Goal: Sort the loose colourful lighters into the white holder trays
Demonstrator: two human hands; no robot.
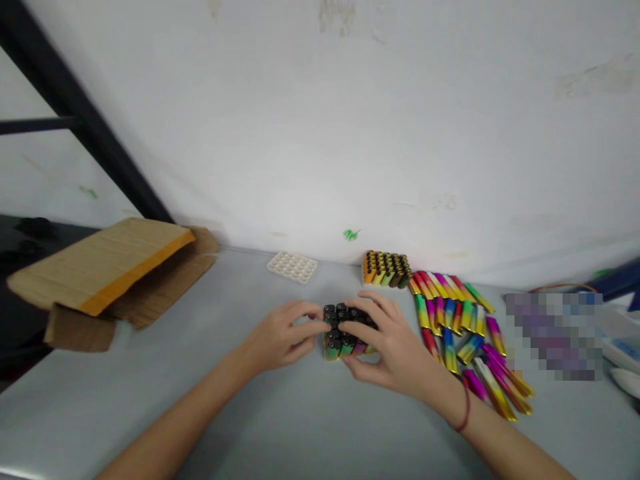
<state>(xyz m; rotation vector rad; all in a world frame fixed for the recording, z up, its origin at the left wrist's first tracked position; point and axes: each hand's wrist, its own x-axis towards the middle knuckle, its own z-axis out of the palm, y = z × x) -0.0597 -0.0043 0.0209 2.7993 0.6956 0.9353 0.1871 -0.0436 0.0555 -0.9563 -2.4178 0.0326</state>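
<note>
Black-topped cylinders (334, 336) beside bent left fingers (309, 330), beneath spread right fingers (364, 331), both grips unclear

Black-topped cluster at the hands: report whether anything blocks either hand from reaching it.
Nothing visible does. The left hand has its fingertips at the left edge of the black-topped cluster; the right hand reaches over its top. The pale tray lies farther back, apart from both hands.
</note>
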